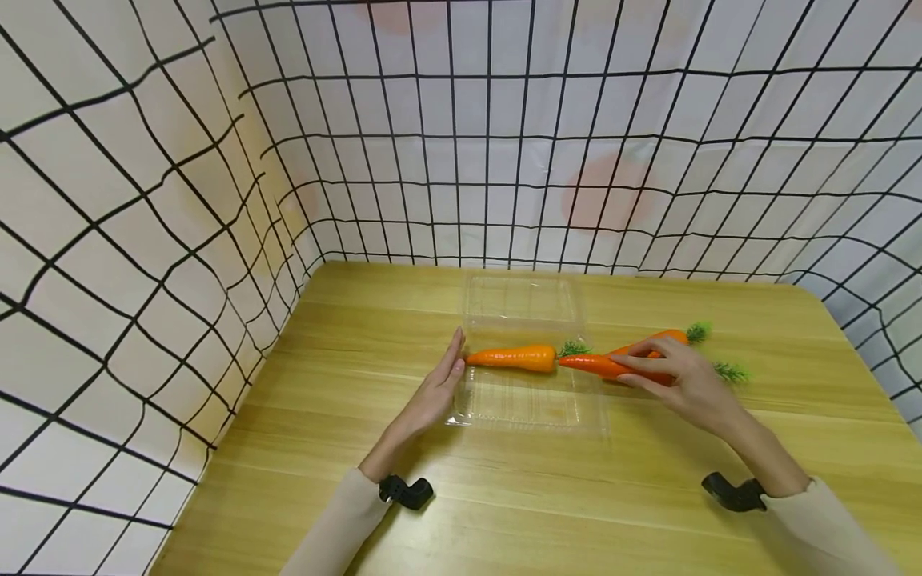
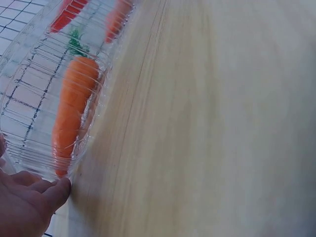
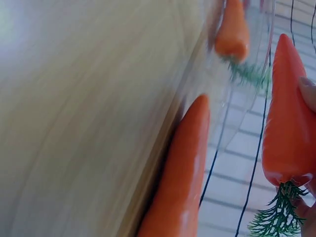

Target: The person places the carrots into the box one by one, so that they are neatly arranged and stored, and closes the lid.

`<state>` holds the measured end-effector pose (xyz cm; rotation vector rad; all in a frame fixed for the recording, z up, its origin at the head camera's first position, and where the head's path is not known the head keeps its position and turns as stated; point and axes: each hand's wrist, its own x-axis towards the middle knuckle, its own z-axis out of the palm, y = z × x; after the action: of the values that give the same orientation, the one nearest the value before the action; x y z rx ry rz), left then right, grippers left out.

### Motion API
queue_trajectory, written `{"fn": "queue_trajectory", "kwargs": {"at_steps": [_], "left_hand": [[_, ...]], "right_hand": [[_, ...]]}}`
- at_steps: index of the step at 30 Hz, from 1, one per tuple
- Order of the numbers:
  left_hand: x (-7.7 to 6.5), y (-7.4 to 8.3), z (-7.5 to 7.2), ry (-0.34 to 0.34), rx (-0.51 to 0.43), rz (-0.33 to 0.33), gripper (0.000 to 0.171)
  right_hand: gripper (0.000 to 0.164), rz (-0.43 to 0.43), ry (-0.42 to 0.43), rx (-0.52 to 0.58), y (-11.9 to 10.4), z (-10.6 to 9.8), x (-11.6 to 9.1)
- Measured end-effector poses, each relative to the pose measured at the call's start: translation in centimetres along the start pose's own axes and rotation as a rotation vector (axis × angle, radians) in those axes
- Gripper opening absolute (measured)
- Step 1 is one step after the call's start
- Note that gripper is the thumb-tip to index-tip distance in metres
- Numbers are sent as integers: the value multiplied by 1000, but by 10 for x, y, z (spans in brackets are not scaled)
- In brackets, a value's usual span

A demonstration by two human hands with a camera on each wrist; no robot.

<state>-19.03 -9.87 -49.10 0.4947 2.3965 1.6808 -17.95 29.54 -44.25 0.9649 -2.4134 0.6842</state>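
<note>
A clear plastic clamshell container (image 1: 526, 400) lies unfolded on the table, with one orange carrot (image 1: 513, 358) across it, its green tuft pointing right. My left hand (image 1: 432, 388) rests against the container's left side by that carrot's tip, fingers fairly straight. In my right hand (image 1: 687, 384) a redder carrot (image 1: 587, 365) is pinched between thumb and fingers. Its tip reaches the container's right edge, close to the first carrot's tuft. The right wrist view shows another carrot (image 3: 180, 182) low at the table beside the held one, partly hidden by my hand in the head view.
The wooden table (image 1: 324, 336) carries all of this. Black wire mesh (image 1: 490, 184) stands along its back and sides against pale sheeting. A black wrist mount (image 1: 406, 492) sits on my left wrist, and a matching mount (image 1: 735, 492) on my right.
</note>
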Motion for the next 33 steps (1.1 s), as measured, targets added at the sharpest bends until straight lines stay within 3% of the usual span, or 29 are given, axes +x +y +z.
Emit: {"fn": "queue_trajectory", "kwargs": {"at_steps": [13,23,33], "left_hand": [[0,0,-1,-6,8,0,59],[-1,0,-1,0,24,0,58],[0,1,-1,4,36,-9,58]], "right_hand": [[41,-107,-49,44,-24,34,37],[39,-51,-70,14,-38,57,52],[31,13,-160,-12,-49,76,63]]}}
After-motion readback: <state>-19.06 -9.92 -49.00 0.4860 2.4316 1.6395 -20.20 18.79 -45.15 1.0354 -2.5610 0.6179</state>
